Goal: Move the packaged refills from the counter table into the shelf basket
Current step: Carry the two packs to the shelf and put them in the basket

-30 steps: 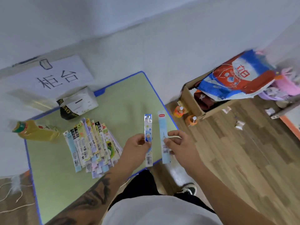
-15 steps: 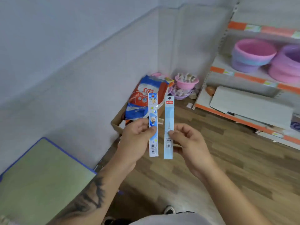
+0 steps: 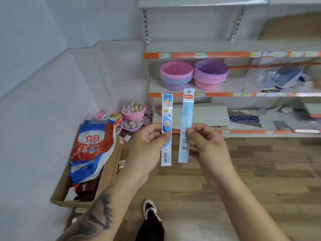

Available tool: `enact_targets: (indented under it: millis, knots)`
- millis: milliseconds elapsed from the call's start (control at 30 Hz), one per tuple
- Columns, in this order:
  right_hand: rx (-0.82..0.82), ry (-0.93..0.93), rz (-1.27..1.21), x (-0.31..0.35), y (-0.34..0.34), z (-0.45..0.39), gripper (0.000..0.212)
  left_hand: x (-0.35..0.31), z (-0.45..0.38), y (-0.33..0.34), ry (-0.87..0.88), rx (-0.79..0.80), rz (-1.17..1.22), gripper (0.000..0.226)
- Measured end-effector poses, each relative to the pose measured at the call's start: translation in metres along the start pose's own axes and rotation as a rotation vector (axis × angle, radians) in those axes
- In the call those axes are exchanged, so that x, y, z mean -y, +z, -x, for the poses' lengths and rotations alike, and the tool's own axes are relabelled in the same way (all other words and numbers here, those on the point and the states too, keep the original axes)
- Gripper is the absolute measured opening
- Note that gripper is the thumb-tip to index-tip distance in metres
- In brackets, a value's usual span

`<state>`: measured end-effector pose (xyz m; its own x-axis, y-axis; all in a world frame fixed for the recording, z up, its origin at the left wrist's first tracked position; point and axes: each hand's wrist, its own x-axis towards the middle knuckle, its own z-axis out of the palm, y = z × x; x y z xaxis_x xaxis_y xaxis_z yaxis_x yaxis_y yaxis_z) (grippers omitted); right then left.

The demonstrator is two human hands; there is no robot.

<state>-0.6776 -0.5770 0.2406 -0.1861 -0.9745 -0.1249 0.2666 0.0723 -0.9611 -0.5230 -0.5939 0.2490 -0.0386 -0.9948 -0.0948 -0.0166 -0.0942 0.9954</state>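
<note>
wood-look floor (image 3: pixel 260 180) and shelving (image 3: pixel 225 54) (orange-edged) ahead; left hand (image 3: pixel 147 148) and right hand (image 3: pixel 206 145) each pinch one refill pack (image 3: pixel 166 129).

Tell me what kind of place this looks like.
Probably a small shop or its stockroom: metal shelving with orange price strips, stacked plastic basins on it, and packaged refills held upright in both hands.

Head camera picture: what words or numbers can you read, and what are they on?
"立白": on the red, white and blue plastic bag in the cardboard box.
Red brand tag on the pale blue refill packet pinched by the right hand: blurred.
Barcode on the cartoon-sheep refill packet pinched by the left hand: too small.
Blue lettering on the flattened carton on the bottom shelf: blurred.
Orange shelf price strips: blurred.
</note>
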Motion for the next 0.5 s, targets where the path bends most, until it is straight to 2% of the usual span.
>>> enact_targets:
  millis: [233,500]
  knots:
    - [-0.141,-0.022,0.058,0.014,-0.011,-0.094,0.01,-0.003,-0.114,0.033,-0.02,0.11,0.045,0.016]
    - [-0.143,-0.085,0.152,0.051,0.027,-0.245,0.013,-0.039,-0.273,0.028,0.032,0.105,0.088,0.018]
